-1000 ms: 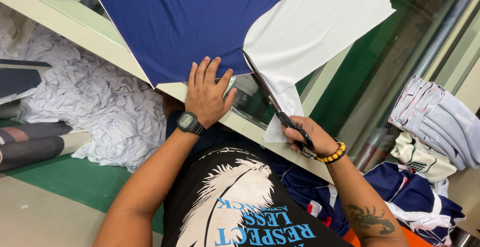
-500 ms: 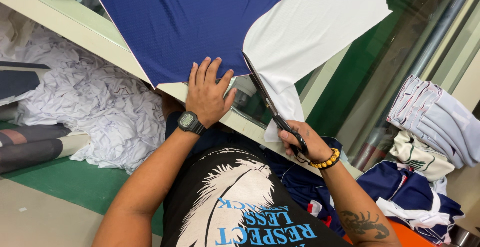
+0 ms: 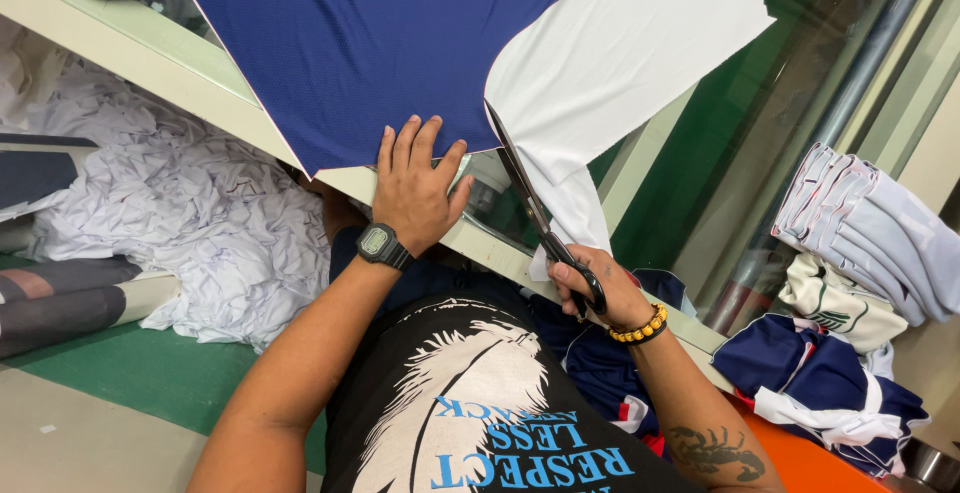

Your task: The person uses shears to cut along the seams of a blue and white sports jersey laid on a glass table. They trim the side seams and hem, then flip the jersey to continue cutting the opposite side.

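Observation:
A large sheet of navy blue fabric [image 3: 370, 43] lies on a glass-topped table [image 3: 140, 53], joined to a white fabric part [image 3: 620, 53] on its right. My left hand [image 3: 415, 188], with a black wristwatch, presses flat on the blue fabric near the table's front edge. My right hand [image 3: 590, 288], wearing a yellow bead bracelet, grips black scissors [image 3: 525, 193] by the handles. The blades point up along the line between blue and white. White fabric hangs down beside the blades.
A heap of crumpled white scraps [image 3: 170, 213] lies on the floor at left. Folded light garments [image 3: 870, 233] and navy-and-white garments [image 3: 820, 383] are piled at right. Green floor [image 3: 150, 373] shows below.
My right hand and the scissors have shifted slightly down and back toward me along the cut line. The left hand has stayed pressed on the blue fabric.

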Demonstrator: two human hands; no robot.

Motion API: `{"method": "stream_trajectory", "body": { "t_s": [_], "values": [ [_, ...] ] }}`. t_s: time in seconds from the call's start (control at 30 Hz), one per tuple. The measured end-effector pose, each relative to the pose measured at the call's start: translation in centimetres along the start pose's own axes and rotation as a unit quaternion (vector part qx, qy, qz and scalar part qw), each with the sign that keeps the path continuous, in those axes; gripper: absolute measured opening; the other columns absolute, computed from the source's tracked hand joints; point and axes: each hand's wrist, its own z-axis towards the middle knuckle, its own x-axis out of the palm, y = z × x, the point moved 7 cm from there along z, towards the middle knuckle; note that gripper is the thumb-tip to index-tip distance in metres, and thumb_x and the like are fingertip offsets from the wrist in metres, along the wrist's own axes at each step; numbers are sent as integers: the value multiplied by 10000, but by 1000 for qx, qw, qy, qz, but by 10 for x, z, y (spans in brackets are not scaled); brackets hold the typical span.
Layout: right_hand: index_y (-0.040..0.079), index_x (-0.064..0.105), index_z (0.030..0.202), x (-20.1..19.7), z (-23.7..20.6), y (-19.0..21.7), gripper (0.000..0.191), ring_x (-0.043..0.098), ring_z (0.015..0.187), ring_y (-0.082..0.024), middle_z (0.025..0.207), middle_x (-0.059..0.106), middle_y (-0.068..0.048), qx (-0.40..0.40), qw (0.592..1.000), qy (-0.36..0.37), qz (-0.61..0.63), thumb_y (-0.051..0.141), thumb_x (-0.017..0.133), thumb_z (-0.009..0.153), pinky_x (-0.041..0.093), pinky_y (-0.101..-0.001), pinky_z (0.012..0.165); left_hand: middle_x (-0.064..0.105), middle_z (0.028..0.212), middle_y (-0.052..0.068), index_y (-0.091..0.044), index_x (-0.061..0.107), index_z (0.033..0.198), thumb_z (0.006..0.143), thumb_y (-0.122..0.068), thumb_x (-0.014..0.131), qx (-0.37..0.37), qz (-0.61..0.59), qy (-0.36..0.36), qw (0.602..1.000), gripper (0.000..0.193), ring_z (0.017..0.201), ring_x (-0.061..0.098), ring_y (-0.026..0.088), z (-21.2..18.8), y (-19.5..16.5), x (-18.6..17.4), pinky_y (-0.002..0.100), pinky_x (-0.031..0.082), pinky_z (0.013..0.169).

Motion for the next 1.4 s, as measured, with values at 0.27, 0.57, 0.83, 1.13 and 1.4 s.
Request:
{"method": "stream_trajectory", "body": {
  "t_s": [0.27,0.57,0.83,1.13,1.4],
  "values": [
    [32,643,897,5,-3,-4,399,612,514,-107,625,606,-21,7,1000,-6,8,429,670,923,466,-236,448,516,1442,216,-118,689,1297,916,-353,709,-2,-1,-2,1000,448,1379,437,408,-3,-2,-2,622,301,1167],
    [51,609,787,13,-7,-3,430,621,489,-93,615,605,-12,-16,1000,-19,-3,452,663,934,479,-222,421,520,1442,217,-116,691,1297,928,-352,707,1,0,-2,1000,437,1377,441,410,-6,-4,-6,615,308,1170],
    [49,616,789,25,-9,-10,385,597,481,-82,622,605,-11,-15,998,-23,59,398,684,938,485,-211,444,527,1434,216,-119,690,1293,925,-353,697,-1,2,-2,1000,436,1373,445,409,-7,-6,-8,614,307,1166],
    [42,608,790,33,-15,-8,392,603,473,-93,608,608,-24,-17,996,-38,84,396,679,942,477,-217,428,582,1307,145,-113,714,1177,861,-293,792,-14,-5,-43,999,372,1324,488,353,9,-19,-25,645,264,1176],
    [29,604,776,44,-19,-8,400,591,460,-89,604,606,-22,-16,993,-44,104,384,703,932,465,-214,418,604,1136,74,-120,728,1004,815,-281,831,29,-30,-25,999,268,1218,542,293,34,-21,-21,671,223,1174]
  ]
}}
